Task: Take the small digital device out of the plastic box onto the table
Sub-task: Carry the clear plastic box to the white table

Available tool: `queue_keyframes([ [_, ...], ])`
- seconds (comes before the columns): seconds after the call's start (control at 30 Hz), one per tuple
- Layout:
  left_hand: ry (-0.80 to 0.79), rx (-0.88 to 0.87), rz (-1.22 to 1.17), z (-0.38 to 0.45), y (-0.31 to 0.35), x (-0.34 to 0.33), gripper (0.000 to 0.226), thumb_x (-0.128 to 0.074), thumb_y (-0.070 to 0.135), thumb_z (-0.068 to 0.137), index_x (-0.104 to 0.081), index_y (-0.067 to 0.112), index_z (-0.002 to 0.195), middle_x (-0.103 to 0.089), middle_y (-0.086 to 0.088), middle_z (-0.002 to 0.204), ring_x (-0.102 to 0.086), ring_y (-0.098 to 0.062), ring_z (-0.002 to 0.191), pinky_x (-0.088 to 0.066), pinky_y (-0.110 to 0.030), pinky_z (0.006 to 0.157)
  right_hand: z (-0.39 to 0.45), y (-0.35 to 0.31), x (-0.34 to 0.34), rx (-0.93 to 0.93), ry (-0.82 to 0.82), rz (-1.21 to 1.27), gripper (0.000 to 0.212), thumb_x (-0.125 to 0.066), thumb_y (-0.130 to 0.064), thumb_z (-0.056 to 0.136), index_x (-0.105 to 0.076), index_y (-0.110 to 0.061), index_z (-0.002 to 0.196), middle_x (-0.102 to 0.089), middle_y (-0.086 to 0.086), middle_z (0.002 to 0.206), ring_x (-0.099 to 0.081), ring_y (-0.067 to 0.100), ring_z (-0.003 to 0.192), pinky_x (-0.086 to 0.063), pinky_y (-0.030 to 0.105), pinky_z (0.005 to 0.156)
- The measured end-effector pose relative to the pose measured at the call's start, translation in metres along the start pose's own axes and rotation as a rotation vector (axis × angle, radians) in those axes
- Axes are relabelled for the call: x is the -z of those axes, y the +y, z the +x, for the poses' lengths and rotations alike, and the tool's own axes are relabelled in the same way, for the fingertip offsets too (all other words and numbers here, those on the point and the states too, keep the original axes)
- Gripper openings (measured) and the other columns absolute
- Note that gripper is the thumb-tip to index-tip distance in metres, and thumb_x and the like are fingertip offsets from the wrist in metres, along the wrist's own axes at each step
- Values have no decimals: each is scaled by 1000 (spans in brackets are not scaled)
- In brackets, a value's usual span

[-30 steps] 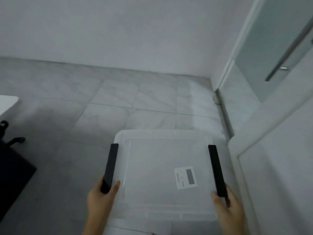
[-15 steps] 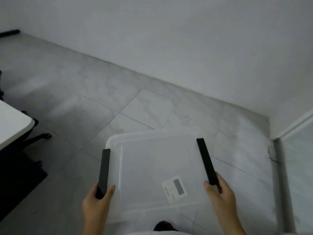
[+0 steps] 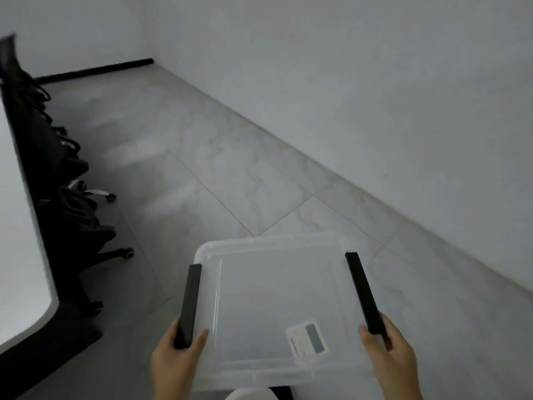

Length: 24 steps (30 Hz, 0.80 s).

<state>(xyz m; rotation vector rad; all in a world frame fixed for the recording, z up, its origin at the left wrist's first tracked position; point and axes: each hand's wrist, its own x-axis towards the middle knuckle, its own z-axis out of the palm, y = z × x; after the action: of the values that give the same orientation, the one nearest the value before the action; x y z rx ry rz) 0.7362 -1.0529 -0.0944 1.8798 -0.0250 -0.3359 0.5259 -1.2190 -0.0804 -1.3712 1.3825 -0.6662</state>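
Note:
I carry a clear plastic box [image 3: 268, 287] with its lid on, held level above the floor. My left hand [image 3: 176, 362] grips the black latch [image 3: 190, 304] on the box's left side. My right hand [image 3: 389, 356] grips the black latch [image 3: 364, 293] on its right side. Through the lid, a small white digital device [image 3: 307, 340] with a grey screen shows near the box's right front corner.
A white table [image 3: 17, 255] runs along the left edge. Several black office chairs [image 3: 66, 197] on castors stand beside it. Grey tiled floor [image 3: 230, 174] stretches ahead to a white wall [image 3: 375, 96] on the right.
The view has swung left: the door and frame on the right are gone, and the table with chairs has come into sight. Both hands keep hold of the box.

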Motion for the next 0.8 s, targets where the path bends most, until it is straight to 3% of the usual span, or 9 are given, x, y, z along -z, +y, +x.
queue_keyframes([
  [0.13,-8,26,-101,78,49,-60,52,-67,-11,69,-54,-2,119,-59,-12,104,-55,-12,87,-38,9,55,94,-54,-34,6,6,-13,42,-63,-3,79,-54,-3,120,-57,12,101,-52,27,97,-38,28,84],
  [0.2,-23,116,-248,118,69,-92,53,-68,-12,68,-55,-3,118,-61,-13,105,-60,6,71,-34,13,55,142,-74,-56,28,19,-24,43,-63,-1,78,-54,-3,120,-58,13,99,-54,30,98,-43,13,77],
  [0.27,-4,214,-361,158,81,-124,53,-69,-12,67,-56,-4,117,-63,-19,107,-61,-6,78,-33,14,55,192,-87,-82,36,26,-36,44,-65,1,76,-55,-2,119,-58,13,98,-53,26,94,-40,-3,62],
  [0.37,84,271,-416,221,99,-170,50,-69,-12,66,-57,-7,115,-63,-25,110,-56,-25,95,-32,13,55,270,-116,-128,53,-24,-57,45,-65,3,75,-55,1,119,-57,13,98,-51,24,94,-41,10,76],
  [0.4,110,289,-431,244,106,-183,50,-69,-13,66,-57,-8,114,-63,-26,110,-56,-25,95,-34,11,55,297,-128,-146,58,-45,-69,45,-65,3,75,-55,2,119,-57,13,98,-50,25,94,-39,17,80],
  [0.53,236,298,-367,333,142,-219,50,-69,-13,66,-56,-9,114,-62,-29,112,-56,-16,83,-38,7,58,398,-190,-222,97,-187,-127,45,-65,2,75,-55,1,119,-59,17,101,-50,26,92,-41,14,73],
  [0.6,296,272,-284,379,164,-226,51,-70,-12,66,-56,-9,115,-63,-29,112,-55,-20,88,-40,-10,80,439,-225,-266,102,-242,-142,45,-65,4,75,-55,2,119,-61,20,107,-50,25,93,-37,24,84],
  [0.67,340,250,-186,423,180,-233,53,-70,-12,66,-55,-9,116,-62,-28,114,-57,-30,98,-38,-26,90,476,-255,-311,104,-328,-162,46,-65,3,76,-54,1,120,-60,19,106,-50,25,94,-34,29,87],
  [0.8,450,261,-99,521,200,-242,49,-68,-12,68,-55,-9,115,-62,-27,113,-53,-24,94,-41,0,68,544,-303,-412,136,-431,-202,44,-64,1,78,-54,-1,121,-57,14,99,-50,24,92,-38,20,78],
])
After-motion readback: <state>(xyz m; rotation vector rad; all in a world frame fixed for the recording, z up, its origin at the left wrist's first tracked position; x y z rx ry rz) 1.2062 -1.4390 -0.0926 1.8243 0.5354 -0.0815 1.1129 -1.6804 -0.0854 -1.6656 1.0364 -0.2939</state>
